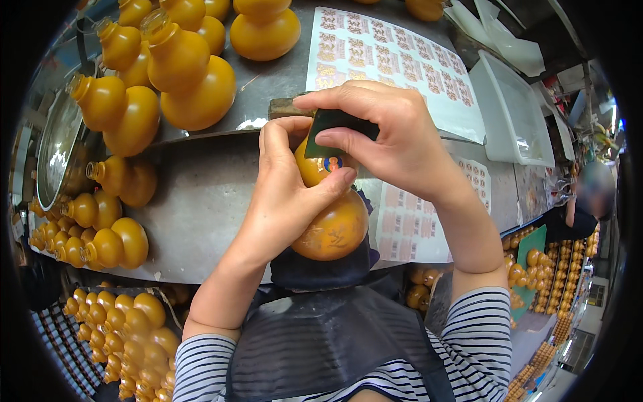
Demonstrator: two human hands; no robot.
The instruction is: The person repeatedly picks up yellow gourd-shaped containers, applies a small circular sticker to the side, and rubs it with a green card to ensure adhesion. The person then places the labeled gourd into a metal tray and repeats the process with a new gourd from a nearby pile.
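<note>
An amber gourd-shaped bottle (333,231) lies across a dark pad (320,269) in front of my body, its neck end pointing away. Around its upper bulb my left hand (284,181) is closed, with the thumb along the waist. A small round blue-and-red sticker (332,163) sits on that upper bulb, and gold-brown markings show on the lower one. My right hand (392,127) pinches a flat dark green card-like scraper (328,130) just above the sticker. Whether the scraper touches the bottle cannot be made out. My hands hide the bottle's mouth.
Several similar bottles (201,94) stand at the far left, with more (124,244) below. Sheets of printed labels (395,67) and smaller stickers (415,224) lie to the right, beside a white plastic bin (512,114). A wooden block (284,107) sits beyond my hands. Another person stands at far right.
</note>
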